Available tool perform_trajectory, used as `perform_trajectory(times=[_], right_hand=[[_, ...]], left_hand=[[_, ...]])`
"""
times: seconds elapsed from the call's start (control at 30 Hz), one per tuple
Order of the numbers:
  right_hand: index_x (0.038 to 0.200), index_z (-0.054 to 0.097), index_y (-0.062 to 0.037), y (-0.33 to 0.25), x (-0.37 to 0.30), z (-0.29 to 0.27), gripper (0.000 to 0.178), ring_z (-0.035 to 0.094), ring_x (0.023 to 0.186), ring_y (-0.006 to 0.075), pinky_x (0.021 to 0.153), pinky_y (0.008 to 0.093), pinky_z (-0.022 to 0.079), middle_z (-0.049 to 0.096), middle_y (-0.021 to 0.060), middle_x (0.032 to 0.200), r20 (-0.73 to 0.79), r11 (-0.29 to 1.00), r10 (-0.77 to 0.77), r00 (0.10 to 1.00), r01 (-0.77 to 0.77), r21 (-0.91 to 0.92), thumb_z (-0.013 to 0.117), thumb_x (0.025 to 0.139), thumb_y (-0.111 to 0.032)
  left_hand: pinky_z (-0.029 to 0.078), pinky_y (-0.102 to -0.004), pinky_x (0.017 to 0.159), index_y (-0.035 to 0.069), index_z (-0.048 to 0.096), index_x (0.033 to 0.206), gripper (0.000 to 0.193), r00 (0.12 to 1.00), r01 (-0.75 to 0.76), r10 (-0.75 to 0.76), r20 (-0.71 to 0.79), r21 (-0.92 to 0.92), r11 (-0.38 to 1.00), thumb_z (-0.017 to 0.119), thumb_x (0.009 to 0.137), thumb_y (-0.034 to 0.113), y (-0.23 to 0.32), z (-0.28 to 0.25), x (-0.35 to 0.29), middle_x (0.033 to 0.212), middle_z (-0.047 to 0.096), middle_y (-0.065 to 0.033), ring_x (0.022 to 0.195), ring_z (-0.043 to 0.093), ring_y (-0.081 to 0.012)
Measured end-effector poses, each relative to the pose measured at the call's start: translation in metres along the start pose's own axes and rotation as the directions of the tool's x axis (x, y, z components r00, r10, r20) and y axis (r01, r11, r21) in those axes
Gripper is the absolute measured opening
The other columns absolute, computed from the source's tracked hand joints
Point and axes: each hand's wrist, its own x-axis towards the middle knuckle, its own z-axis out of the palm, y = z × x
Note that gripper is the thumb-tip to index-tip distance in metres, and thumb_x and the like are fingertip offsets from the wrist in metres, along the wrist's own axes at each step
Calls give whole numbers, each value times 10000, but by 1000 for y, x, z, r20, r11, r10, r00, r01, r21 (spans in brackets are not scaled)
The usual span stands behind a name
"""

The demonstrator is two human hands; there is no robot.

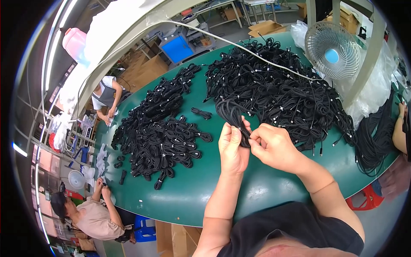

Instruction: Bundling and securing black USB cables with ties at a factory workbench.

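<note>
My left hand [231, 145] grips a coiled bundle of black cable [233, 113] above the green table [192, 192]. My right hand [274, 145] pinches the lower end of the same bundle, right beside the left hand's fingers. A large loose heap of black cables [278, 85] lies just beyond my hands. To the left sits a pile of tied cable bundles [162, 141]. One small tied bundle [202, 113] lies alone between the two piles.
A white desk fan [333, 50] stands at the table's far right by clear plastic bags [368, 98]. Two other people [92, 216] work at the left edge; another person's arm [400, 132] shows at right. Cardboard boxes [265, 28] and a blue machine [177, 47] stand beyond.
</note>
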Motion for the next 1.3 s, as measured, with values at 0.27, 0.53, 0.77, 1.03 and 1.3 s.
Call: perform_trajectory(times=[0.27, 0.53, 0.77, 1.03, 1.3], right_hand=[[838, 603, 24, 2, 2, 1, 95, 576, 556, 157, 499, 267, 467, 572, 94, 710, -167, 971, 30, 985, 11, 240, 618, 776, -47], [861, 604, 27, 8, 13, -18, 147, 550, 561, 179, 492, 281, 441, 566, 97, 729, -283, 999, 27, 959, -19, 30, 639, 774, -87], [837, 613, 22, 8, 15, -24, 120, 522, 526, 141, 481, 270, 417, 547, 90, 677, -177, 976, 131, 976, -96, 195, 626, 795, -90], [916, 592, 23, 13, 13, -19, 166, 593, 600, 162, 551, 267, 478, 591, 102, 736, -217, 996, 67, 974, -52, 74, 625, 782, -67], [890, 599, 28, 6, 10, -4, 115, 573, 576, 79, 514, 211, 466, 620, 56, 700, 134, 756, 388, 912, -398, 520, 600, 821, -64]], left_hand=[[431, -331, 893, 20, 473, 1168, 353, 995, 63, -64, 73, 15, 998, 497, 908, 258, -7, 3, -3, 1097, 541, -81, 980, 527, -174], [368, -188, 445, 3, 436, 1185, 330, 988, 69, -96, 123, 203, 977, 452, 934, 218, -1, 8, -6, 850, 532, -60, 573, 471, -80], [362, -200, 423, 0, 404, 1219, 348, 989, 67, -102, 112, 281, 958, 441, 934, 197, 2, 8, -3, 808, 528, -67, 534, 454, -88], [429, -320, 689, 22, 425, 1182, 323, 994, 14, -10, 109, -35, 999, 481, 902, 174, 4, 0, 5, 889, 510, -90, 791, 498, -177], [405, -368, 871, 36, 390, 1186, 357, 993, 23, -27, 111, 30, 999, 520, 883, 173, 3, 0, 2, 1178, 495, -178, 1067, 493, -243]])
